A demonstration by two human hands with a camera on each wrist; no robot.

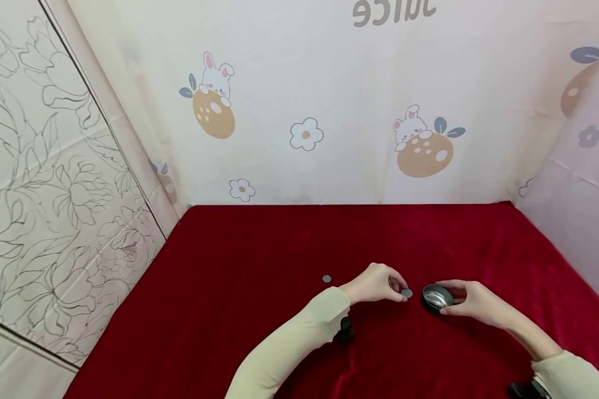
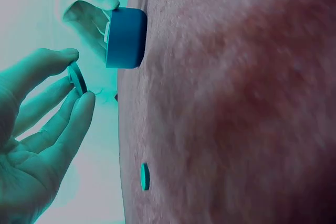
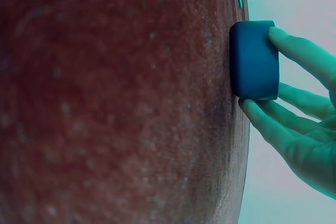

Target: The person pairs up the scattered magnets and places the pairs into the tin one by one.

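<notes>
My left hand (image 1: 379,284) pinches a small grey disc (image 1: 406,292) between thumb and fingertips, just above the red cloth (image 1: 239,288). In the left wrist view the same disc (image 2: 77,78) sits edge-on between my fingers. My right hand (image 1: 471,302) grips a small round black tin (image 1: 436,298) with a shiny metal inside, standing on the cloth to the right of the held disc. The right wrist view shows the tin (image 3: 254,60) held from its sides by my fingertips (image 3: 286,40). A second grey disc (image 1: 326,279) lies flat on the cloth left of my left hand, also seen as the loose disc (image 2: 145,177).
The red cloth covers the whole table. Printed fabric walls (image 1: 329,111) close it in at the back and both sides. A black wrist strap (image 1: 344,330) shows under my left sleeve and another strap (image 1: 524,389) at my right sleeve.
</notes>
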